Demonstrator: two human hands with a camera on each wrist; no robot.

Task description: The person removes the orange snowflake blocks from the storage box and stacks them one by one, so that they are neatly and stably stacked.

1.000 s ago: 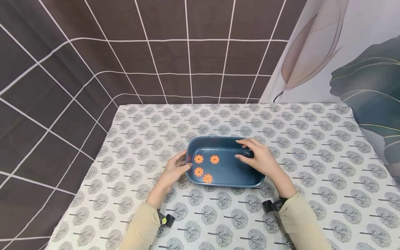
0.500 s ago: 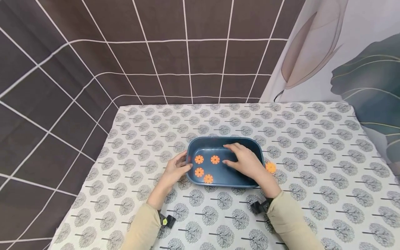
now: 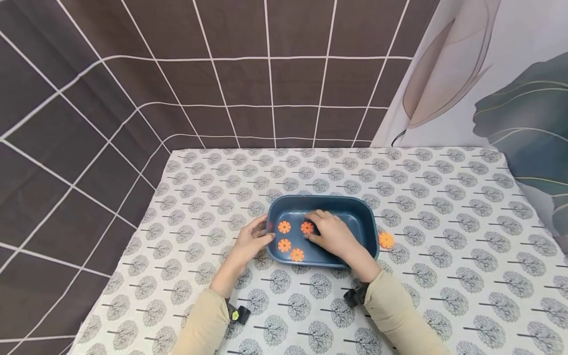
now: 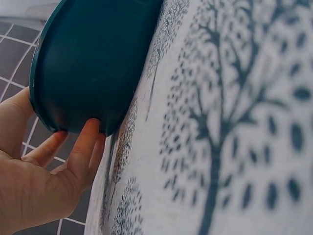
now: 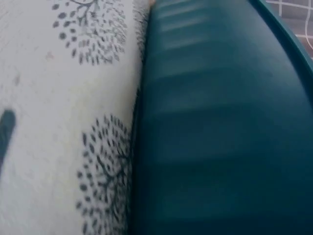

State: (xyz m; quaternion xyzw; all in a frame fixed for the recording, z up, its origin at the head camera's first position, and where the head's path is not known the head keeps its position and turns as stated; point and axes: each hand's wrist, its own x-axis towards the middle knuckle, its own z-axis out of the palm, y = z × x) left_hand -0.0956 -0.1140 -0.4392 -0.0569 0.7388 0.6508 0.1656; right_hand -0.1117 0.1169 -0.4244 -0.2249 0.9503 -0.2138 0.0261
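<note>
A deep blue rectangular plastic tub point(image 3: 284, 200) stands on the table. My left hand point(image 3: 249, 242) holds its left end, thumb at the rim; in the left wrist view, fingertips point(image 4: 92, 125) press the outer wall. My right hand point(image 3: 334, 235) reaches inside the tub, thumb and fingers apart on either side of an orange notched disc point(image 3: 306, 227) that lies on the bottom. More discs lie further left: an upper one point(image 3: 284, 227), a lower one point(image 3: 284, 245) and one near the front wall point(image 3: 297, 255). The right wrist view shows the tub's outer wall point(image 5: 220, 122), with the fingers out of sight.
Another orange disc point(image 3: 386, 240) lies on the tree-print tablecloth point(image 3: 443, 207) just right of the tub. Behind the table hangs a dark curtain with white grid lines point(image 3: 293, 81). A pale leaf-patterned curtain point(image 3: 448, 74) is at the right.
My right hand has moved left from the tub's right end to the disc inside. The loose disc outside the tub has come into sight. My left hand keeps its hold on the tub.
</note>
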